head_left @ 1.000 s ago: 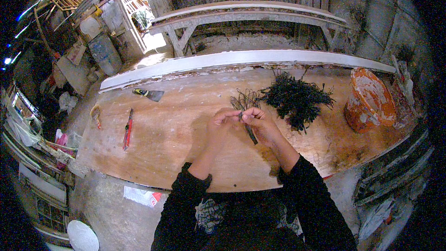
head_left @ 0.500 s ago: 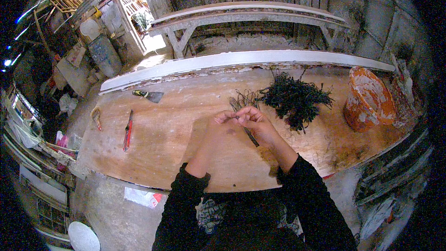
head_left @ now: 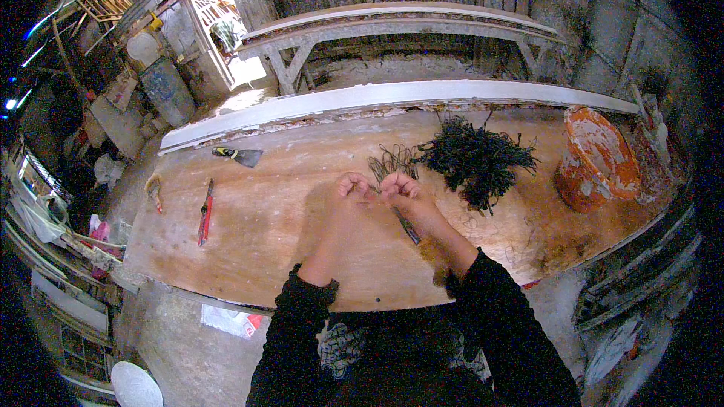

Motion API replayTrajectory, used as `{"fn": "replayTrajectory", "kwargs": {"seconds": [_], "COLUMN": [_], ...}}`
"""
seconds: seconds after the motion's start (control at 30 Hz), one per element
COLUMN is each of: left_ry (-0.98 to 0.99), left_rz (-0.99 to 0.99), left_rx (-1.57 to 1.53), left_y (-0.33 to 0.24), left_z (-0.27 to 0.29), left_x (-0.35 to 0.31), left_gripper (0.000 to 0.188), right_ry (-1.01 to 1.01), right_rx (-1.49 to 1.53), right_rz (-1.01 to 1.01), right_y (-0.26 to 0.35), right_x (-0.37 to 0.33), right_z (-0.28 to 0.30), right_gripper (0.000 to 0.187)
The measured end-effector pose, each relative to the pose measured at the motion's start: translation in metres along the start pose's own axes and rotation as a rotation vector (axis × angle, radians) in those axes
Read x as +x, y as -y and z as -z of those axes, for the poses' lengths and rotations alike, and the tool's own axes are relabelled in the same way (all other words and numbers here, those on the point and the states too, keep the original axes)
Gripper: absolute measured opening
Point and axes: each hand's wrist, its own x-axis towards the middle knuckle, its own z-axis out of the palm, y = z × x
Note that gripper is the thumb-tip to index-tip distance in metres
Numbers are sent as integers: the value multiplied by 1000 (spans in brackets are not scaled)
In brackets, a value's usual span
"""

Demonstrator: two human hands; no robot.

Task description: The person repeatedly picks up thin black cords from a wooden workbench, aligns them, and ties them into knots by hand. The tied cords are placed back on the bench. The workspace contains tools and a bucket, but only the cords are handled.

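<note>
My left hand [head_left: 352,187] and my right hand [head_left: 407,190] are raised over the middle of the wooden tabletop, a small gap between them. The fingertips of each are curled into a pinch; whatever they hold is too thin and small to make out. Just beyond them lies a loose bundle of thin wire loops [head_left: 394,161]. A heap of dark, knotted strands [head_left: 477,158] sits to its right. Below my right hand a dark, narrow tool [head_left: 408,227] shows in part, its kind unclear.
A red-handled tool [head_left: 205,215], a putty knife [head_left: 238,156] and a curved tan piece [head_left: 154,191] lie at the left. An orange, plaster-smeared bucket [head_left: 582,173] leans at the right. One long white moulding [head_left: 392,96] runs along the table's far edge.
My hands have drawn slightly apart; their fingertips met half a second ago. The things on the table stay where they were.
</note>
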Motion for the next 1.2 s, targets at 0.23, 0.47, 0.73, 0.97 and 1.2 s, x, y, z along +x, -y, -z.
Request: {"fn": "replayTrajectory", "kwargs": {"seconds": [0.23, 0.47, 0.73, 0.97, 1.2], "left_ry": [76, 118, 120, 86, -77], "left_rz": [38, 40, 159, 147, 269], "left_rx": [64, -189, -147, -103, -197], "left_y": [-10, -16, -25, -17, -9], "left_z": [1, -6, -17, -9, -17], "left_x": [0, -6, -17, -9, -8], "left_gripper": [12, 10, 12, 11, 11], "right_ry": [66, -14, 3, -98, -95], "right_rx": [-49, 89, -31, -619, -476], "right_rz": [84, 97, 48, 181, 128], "right_y": [-14, -9, -3, -13, -46], "right_x": [5, 3, 0, -3, 3], "right_z": [10, 7, -1, -3, 4], "right_gripper": [13, 19, 19, 11, 10]}}
